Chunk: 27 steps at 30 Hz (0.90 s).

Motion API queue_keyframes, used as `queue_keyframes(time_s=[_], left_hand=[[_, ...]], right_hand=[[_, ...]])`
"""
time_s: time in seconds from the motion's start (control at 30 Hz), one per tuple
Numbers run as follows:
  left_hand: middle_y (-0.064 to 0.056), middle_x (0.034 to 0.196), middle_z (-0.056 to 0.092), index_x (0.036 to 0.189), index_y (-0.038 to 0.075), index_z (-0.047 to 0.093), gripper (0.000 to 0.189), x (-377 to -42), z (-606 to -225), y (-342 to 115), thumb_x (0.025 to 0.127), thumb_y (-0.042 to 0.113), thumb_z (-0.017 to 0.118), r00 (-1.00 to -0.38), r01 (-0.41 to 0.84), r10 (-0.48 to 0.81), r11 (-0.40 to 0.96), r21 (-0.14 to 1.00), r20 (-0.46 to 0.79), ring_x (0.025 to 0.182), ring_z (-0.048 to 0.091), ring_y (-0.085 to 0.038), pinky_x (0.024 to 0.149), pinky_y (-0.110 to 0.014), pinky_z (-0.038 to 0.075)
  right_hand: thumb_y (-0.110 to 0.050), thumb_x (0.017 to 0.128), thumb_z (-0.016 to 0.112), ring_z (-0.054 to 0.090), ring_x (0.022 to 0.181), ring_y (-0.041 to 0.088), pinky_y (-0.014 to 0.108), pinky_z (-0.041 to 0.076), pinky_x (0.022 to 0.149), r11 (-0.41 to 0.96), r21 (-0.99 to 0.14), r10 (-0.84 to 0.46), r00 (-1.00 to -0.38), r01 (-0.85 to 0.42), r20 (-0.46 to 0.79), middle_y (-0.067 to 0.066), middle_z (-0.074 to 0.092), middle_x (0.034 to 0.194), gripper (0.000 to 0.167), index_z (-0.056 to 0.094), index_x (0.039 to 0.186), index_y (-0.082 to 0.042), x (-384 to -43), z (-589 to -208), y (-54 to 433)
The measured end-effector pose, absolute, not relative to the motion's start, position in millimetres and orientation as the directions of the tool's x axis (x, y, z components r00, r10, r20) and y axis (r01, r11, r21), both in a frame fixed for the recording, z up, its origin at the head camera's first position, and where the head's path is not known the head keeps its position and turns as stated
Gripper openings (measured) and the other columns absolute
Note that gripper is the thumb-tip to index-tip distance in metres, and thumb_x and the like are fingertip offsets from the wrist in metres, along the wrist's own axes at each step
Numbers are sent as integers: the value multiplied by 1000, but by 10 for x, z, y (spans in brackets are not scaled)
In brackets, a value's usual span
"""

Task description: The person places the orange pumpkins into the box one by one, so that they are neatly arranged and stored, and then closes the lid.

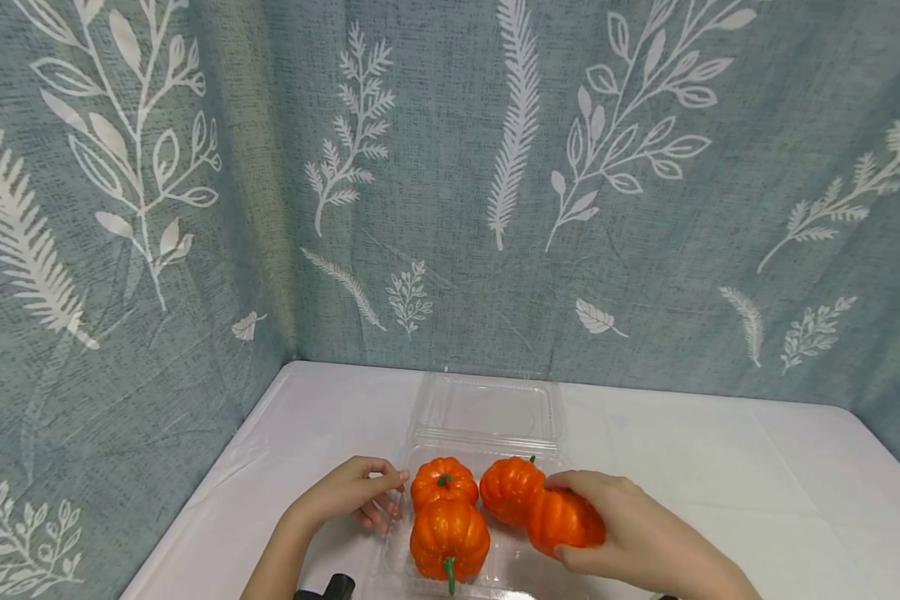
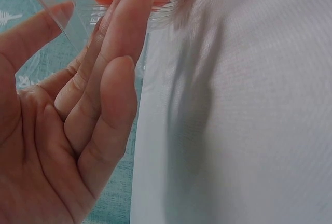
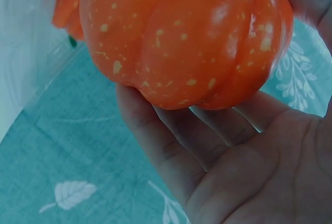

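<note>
Blue-green curtain with white leaf prints is hung behind a white table, on which a clear box is set, its lid laid back beyond it. At the box's left side, a front pumpkin and a rear pumpkin are contained; a third pumpkin is placed far right. Over the box's right part, a fourth pumpkin is grasped by the right hand. Beside its left wall, the left hand is held with fingers relaxed; contact cannot be confirmed.
</note>
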<state>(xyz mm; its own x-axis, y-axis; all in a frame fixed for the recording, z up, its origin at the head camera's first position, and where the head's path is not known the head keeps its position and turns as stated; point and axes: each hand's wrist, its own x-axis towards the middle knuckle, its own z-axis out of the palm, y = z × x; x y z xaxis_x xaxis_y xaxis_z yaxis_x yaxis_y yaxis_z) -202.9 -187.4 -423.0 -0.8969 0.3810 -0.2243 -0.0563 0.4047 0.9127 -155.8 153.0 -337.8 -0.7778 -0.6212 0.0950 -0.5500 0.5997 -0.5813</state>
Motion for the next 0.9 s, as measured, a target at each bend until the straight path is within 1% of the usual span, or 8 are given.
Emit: queue_keyframes(time_s=[0.1, 0.27, 0.47, 0.6, 0.9], left_hand=[[-11, 74, 69, 94, -2, 62, 38, -2028, -4228, -1874, 94, 34, 50, -897, -55, 382, 404, 913, -223, 51, 63, -14, 49, -26, 49], [-10, 74, 69, 93, -2, 62, 38, -2030, -4228, -1873, 94, 34, 50, -898, -49, 382, 406, 912, -218, 51, 63, -15, 49, -27, 49], [-10, 74, 69, 93, -1, 62, 37, -2032, -4231, -1877, 94, 34, 50, -899, -52, 378, 410, 911, -221, 52, 64, -16, 49, -28, 50], [-10, 74, 69, 94, -1, 63, 38, -2035, -4230, -1875, 94, 34, 50, -900, -51, 375, 413, 909, -221, 52, 64, -17, 49, -28, 50], [-10, 74, 69, 93, -1, 63, 37, -2030, -4221, -1871, 94, 34, 51, -901, -48, 374, 417, 908, -220, 51, 63, -15, 49, -27, 50]], right_hand=[[-21, 73, 72, 54, 78, 1, 19, 48, 63, 572, -592, -644, -758, -568, 103, -5, 62, 104, 48, 56, 118, -10, -1558, -3382, 1475], [-19, 74, 72, 54, 78, 1, 19, 49, 62, 538, -621, -666, -739, -570, 102, -5, 62, 101, 47, 56, 117, -9, -1562, -3402, 1402], [-19, 75, 71, 54, 76, 1, 20, 48, 61, 525, -644, -677, -732, -556, 79, -7, 61, 96, 43, 57, 115, -11, -1570, -3452, 1351], [-21, 76, 70, 55, 76, 0, 20, 49, 62, 514, -663, -687, -724, -545, 62, -7, 62, 95, 42, 57, 115, -9, -1587, -3487, 1338], [-21, 76, 68, 53, 74, 0, 19, 48, 62, 514, -650, -696, -715, -559, 64, -9, 60, 90, 40, 58, 113, -9, -1627, -3539, 1313]])
